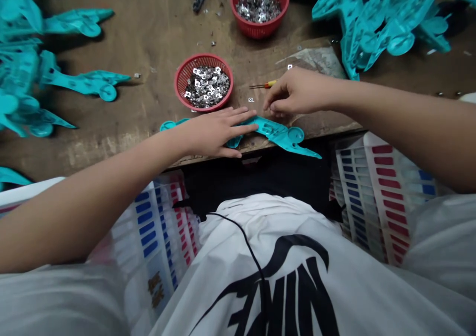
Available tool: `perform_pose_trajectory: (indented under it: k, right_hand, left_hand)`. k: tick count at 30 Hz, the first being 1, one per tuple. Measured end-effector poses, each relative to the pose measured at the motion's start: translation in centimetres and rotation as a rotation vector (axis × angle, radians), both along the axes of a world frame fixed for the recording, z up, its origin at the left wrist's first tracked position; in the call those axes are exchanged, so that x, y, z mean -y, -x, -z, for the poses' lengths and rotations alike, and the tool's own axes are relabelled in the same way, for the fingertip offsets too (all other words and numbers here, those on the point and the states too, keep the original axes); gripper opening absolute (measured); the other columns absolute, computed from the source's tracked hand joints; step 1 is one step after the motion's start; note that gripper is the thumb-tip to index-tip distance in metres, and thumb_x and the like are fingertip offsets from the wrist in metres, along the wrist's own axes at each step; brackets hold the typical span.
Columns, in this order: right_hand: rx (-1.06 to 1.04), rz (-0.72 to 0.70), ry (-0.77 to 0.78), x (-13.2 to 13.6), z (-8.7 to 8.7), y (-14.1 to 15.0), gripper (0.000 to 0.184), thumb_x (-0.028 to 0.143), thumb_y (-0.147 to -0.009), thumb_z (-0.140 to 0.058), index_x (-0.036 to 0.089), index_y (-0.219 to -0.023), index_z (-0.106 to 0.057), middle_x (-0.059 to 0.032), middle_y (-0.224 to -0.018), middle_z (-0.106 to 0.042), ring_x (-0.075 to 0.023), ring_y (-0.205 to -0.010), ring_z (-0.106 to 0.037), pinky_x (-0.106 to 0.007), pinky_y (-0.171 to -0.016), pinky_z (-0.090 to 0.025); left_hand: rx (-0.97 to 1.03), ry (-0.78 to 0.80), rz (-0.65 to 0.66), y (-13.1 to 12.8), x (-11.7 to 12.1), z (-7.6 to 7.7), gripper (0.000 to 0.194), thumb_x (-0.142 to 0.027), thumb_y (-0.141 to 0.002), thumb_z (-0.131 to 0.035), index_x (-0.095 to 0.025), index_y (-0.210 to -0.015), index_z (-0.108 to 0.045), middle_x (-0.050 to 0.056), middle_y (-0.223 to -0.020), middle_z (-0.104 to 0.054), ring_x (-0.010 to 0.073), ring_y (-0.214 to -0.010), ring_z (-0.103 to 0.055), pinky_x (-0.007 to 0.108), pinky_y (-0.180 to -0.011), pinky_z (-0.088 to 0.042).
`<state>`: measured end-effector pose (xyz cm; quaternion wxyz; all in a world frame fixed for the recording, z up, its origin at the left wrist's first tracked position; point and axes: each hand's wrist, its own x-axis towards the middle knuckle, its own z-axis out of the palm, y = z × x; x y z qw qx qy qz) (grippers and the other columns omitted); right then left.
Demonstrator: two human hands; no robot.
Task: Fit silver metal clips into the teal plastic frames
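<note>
White printed shirt [260,261] nearest. Left hand [213,131] lies flat and open, fingers [241,116] spread, resting on a teal plastic part [284,135] at the wooden bench edge [111,152]. Right hand [297,94] has fingertips [271,106] pinched together just above that part (anything between them: cannot tell, too small). Red basket of metal clips [204,82] sits just past the left fingers; yellow-handled screwdriver [263,84] just past the right ones.

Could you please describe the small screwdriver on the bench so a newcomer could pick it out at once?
On the wooden workbench, find the nearer red basket of small metal pieces. Just to its right, beside the right hand, lies a slim screwdriver, its yellow handle unlike anything nearby.
</note>
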<state>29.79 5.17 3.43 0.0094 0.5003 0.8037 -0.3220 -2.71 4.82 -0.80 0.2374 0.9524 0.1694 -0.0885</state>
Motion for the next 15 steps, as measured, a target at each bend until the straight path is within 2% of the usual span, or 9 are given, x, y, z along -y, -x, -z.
perform_pose_trajectory:
  k: [2,6,10,15]
  right_hand:
    - [0.001,-0.034,0.002,0.2,0.5,0.2,0.028,0.018,-0.118,-0.078,0.016,-0.136,-0.099,-0.0106,-0.114,-0.098,-0.0264,-0.102,-0.087,-0.038,-0.101,-0.062]
    - [0.011,-0.098,-0.063,0.7,1.3,0.5,0.037,0.022,-0.117,-0.073,0.02,-0.146,-0.096,-0.0119,-0.123,-0.097,-0.0321,-0.111,-0.087,-0.04,-0.102,-0.062]
    - [-0.061,-0.187,-0.053,1.1,1.7,0.9,0.034,0.025,-0.111,-0.076,0.019,-0.135,-0.1,-0.0124,-0.123,-0.096,-0.0304,-0.108,-0.084,-0.04,-0.098,-0.061]
    - [-0.053,-0.174,-0.074,1.2,1.9,0.9,0.035,0.032,-0.11,-0.079,0.021,-0.134,-0.102,-0.0106,-0.117,-0.097,-0.0299,-0.103,-0.086,-0.041,-0.097,-0.061]
  left_hand:
    - [0.005,0.017,-0.011,0.0,-0.2,0.0,0.091,-0.054,-0.118,-0.088,-0.03,-0.2,-0.059,0.014,-0.218,-0.032,0.0466,-0.204,-0.032,0.065,-0.168,-0.026]
    - [0.053,0.043,-0.041,0.2,-0.2,0.7,0.089,-0.052,-0.114,-0.091,-0.033,-0.197,-0.064,0.011,-0.217,-0.037,0.0459,-0.203,-0.035,0.065,-0.167,-0.027]
    - [0.11,0.057,-0.045,0.3,-0.3,1.4,0.089,-0.05,-0.112,-0.095,-0.034,-0.194,-0.066,0.013,-0.215,-0.042,0.0468,-0.201,-0.038,0.065,-0.167,-0.028]
    - [0.075,0.056,-0.047,0.3,-0.4,1.4,0.094,-0.05,-0.111,-0.094,-0.035,-0.197,-0.062,0.011,-0.217,-0.038,0.0462,-0.203,-0.035,0.066,-0.167,-0.026]
